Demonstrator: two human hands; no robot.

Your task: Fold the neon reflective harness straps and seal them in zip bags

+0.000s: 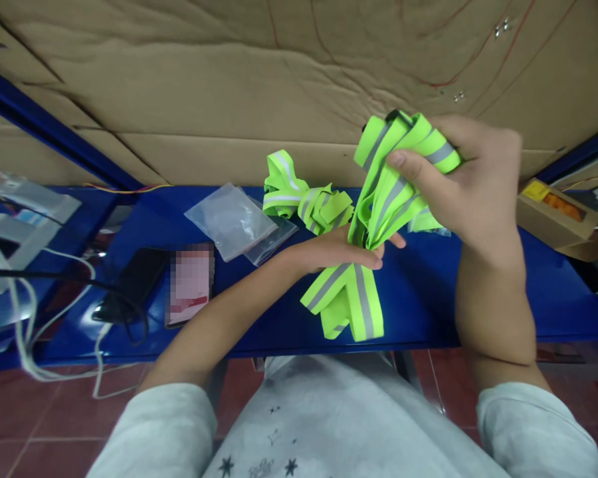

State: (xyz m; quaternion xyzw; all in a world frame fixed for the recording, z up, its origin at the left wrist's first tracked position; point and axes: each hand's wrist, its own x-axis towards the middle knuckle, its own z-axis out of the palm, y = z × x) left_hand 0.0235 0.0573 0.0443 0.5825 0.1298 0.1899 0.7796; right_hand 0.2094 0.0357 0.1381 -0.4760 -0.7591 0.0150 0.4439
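My right hand (466, 182) is closed around the upper part of a bundle of neon-green straps with grey reflective stripes (386, 199), thumb pressed on its front. My left hand (336, 249) pinches the same bundle lower down, and its loose ends (351, 299) hang over the blue table (418, 292). A second folded bundle of green reflective straps (303, 196) lies on the table just behind my left hand.
Two clear plastic bags (234, 219) lie left of the straps. A black phone (134, 279), a pink card (192, 282) and white cables (24, 312) sit at the left. A small cardboard box (558, 212) stands at the right. Cardboard sheets (229, 86) form the back wall.
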